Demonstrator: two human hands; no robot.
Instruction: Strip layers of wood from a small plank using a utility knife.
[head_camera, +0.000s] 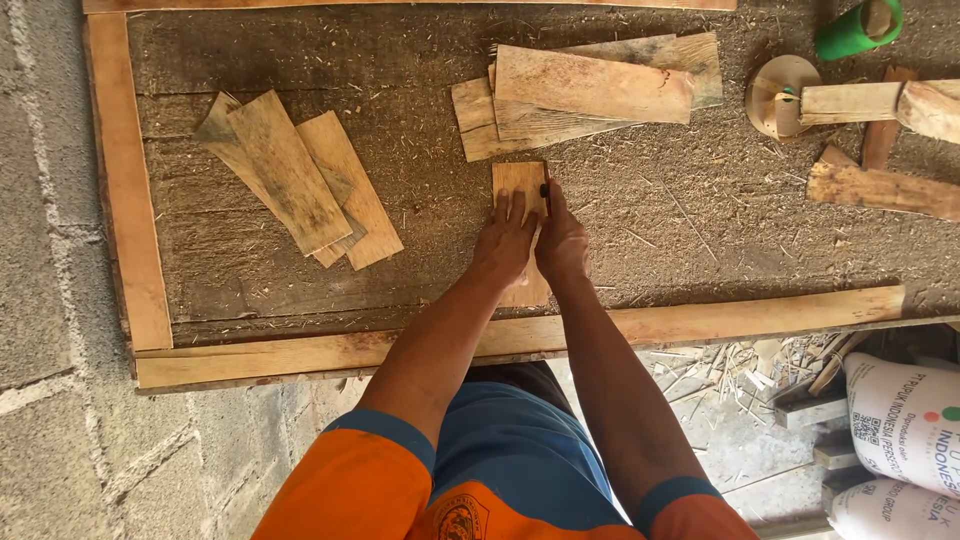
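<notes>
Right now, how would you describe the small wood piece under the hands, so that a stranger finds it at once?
Start at the sawdust-covered workbench and find its near middle. There one small pale board lies alone, below the stack of boards. Unlike the piles, it is single, with the left hand flat on it and the right hand holding a dark marker at its edge.

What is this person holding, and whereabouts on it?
The left hand presses flat on a small wooden slat, over its middle. The right hand pinches a small dark tool at the slat's right edge.
</notes>
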